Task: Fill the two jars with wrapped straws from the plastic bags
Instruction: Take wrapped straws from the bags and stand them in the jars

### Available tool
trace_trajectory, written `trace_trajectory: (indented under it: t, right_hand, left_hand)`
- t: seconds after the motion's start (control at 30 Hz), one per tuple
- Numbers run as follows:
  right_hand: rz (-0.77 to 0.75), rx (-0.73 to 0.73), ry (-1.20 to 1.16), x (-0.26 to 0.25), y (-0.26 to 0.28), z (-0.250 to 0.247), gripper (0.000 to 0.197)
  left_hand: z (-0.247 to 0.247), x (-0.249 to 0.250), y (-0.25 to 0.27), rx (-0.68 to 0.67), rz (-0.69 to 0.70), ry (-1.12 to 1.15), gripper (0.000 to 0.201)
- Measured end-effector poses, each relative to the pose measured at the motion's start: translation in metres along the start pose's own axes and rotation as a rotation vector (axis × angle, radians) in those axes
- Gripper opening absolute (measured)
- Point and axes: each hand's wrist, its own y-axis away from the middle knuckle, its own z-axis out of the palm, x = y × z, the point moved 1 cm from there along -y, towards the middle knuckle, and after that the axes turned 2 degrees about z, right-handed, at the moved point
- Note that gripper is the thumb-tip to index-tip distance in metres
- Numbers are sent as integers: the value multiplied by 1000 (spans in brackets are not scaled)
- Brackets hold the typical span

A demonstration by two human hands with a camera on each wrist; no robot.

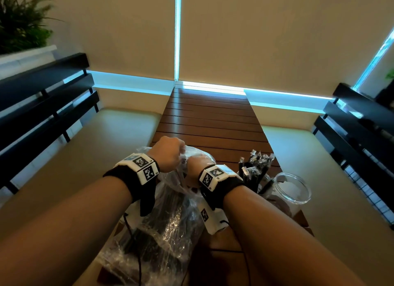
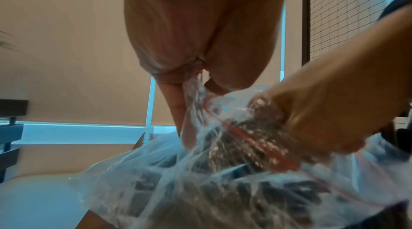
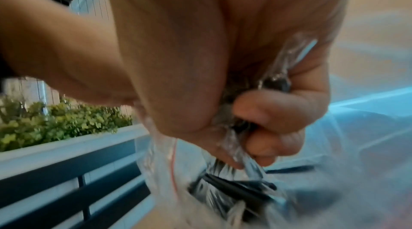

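- Both forearms reached forward from the bottom of the head view, each with a black wrist strap carrying a white marker block.
- On the left, the left hand (image 1: pixel 168 152) was held above the mouth of the plastic bag (image 1: pixel 168 226). Its fingers (image 2: pixel 178 109) and thumb were pressed together on the bag's clear rim, and they pulled the film upward.
- In the middle, the bag lay on the wooden table (image 1: pixel 210 119) between the two arms. It had a red seal line near its mouth and it held many dark wrapped straws (image 2: pixel 234 146).
- Just right of the left hand, the right hand (image 1: pixel 197 163) was pushed into the bag's opening. Its fingers (image 3: pixel 263 109) were curled tightly around a bundle of straws inside.
- Further right, a jar (image 1: pixel 255 179) stood on the table, already full of upright straws.
- Beside it on the right stood a clear jar (image 1: pixel 293 188); whether anything was in it could not be told.
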Motion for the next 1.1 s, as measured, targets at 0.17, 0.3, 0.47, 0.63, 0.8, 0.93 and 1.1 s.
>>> trace_trajectory:
  t: [0.17,0.3,0.47,0.63,0.8,0.93,1.1]
  right_hand:
    - [-100,-14,52,9,40,-48,9]
    - [33,-71,52,29,66,-86,22]
    - [96,-75,-36,57,90,-114,25]
    - [123,-127,-123,68,88,-109,8]
    - [69,-142,-187,63,70,-85,15]
    - [100,-74,-214,64,53,-70,7]
    - [91,71,-348,62,36,-53,52]
  left_hand:
    - [-6,1,-9,98,-99,34,7]
    - [-8,9,-14,135,-132,-11,11]
    - [-13,27,-18,109,-203,-18,29]
    - [-10,71,-6,-74,175,-26,100]
    - [17,73,-8,-140,292,-53,80]
    - [30,63,-10,-49,269,63,60]
    - [42,44,-13,39,180,190,47]
